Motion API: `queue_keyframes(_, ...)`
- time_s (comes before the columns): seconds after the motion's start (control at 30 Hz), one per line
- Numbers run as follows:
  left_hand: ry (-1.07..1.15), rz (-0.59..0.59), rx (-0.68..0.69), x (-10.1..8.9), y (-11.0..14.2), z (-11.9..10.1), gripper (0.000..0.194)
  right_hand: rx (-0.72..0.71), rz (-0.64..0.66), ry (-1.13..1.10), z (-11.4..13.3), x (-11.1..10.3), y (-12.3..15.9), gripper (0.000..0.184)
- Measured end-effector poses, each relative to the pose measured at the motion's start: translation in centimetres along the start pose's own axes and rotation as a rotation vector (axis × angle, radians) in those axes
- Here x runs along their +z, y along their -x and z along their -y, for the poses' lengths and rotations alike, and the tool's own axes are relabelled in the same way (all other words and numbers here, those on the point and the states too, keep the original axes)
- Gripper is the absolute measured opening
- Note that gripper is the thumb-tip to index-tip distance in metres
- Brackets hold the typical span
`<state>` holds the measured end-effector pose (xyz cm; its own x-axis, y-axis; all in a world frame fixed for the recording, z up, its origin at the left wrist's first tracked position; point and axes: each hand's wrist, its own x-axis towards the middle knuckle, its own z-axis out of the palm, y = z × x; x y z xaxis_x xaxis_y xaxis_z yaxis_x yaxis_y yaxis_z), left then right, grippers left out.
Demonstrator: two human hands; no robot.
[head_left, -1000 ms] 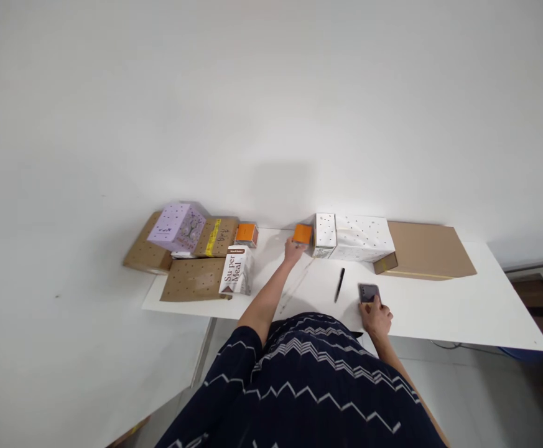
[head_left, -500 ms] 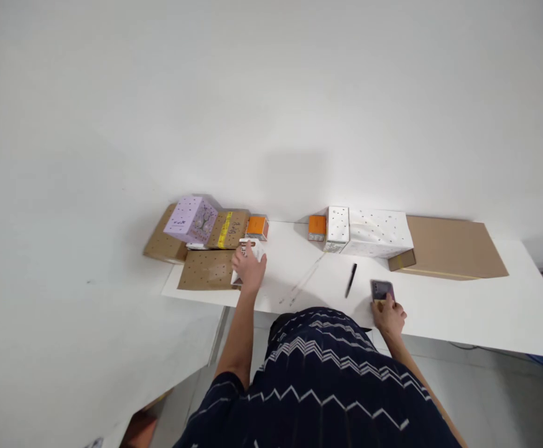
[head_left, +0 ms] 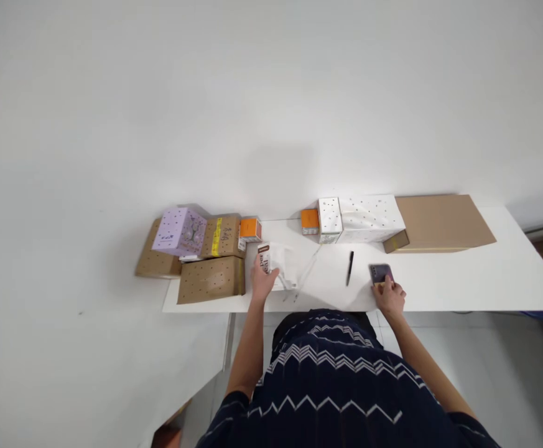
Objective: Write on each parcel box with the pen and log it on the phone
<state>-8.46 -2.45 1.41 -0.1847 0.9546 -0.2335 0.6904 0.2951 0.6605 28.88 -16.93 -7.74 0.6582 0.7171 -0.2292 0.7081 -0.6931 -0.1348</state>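
My left hand point(head_left: 262, 283) is closed around a white carton with brown lettering point(head_left: 278, 264), which is tipped over and blurred above the white table point(head_left: 462, 286). My right hand point(head_left: 389, 297) rests on a small dark phone point(head_left: 380, 273) lying flat near the table's front edge, its fingers curled over the phone's near end. A black pen point(head_left: 348, 268) lies between the two hands.
At the left stand brown cardboard boxes point(head_left: 210, 280), a lilac box point(head_left: 179, 231) and an orange box point(head_left: 249, 229). Along the wall sit another orange box point(head_left: 309, 221), two white speckled boxes point(head_left: 369, 218) and a flat brown carton point(head_left: 441, 223).
My left hand let go of the orange box by the speckled boxes, went left to the white carton, took hold of it and drew it toward the middle, tilting it. The right hand stayed on the phone.
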Motion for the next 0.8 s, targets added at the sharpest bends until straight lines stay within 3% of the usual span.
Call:
queue_keyframes(0.1, 0.243, 0.090, 0.022, 2.2, 0.4, 0.5, 0.084, -0.016, -0.008, 0.011, -0.2, 0.0, 0.1, 0.067)
queue_keyframes(0.27, 0.375, 0.218, -0.098, 4.3, 1.0, 0.5, 0.077, 0.001, -0.016, 0.006, -0.3, 0.1, 0.2, 0.067)
queue_keyframes(0.6, 0.735, 0.272, -0.325, 4.0, 2.3, -0.4, 0.084, 0.028, 0.030, -0.030, -0.2, -0.3, 0.1, 0.068)
queue_keyframes(0.8, 0.707, 0.314, -0.308, 4.2, 2.1, 0.5, 0.089, 0.017, 0.034, -0.037, -0.2, -0.5, 0.2, 0.069)
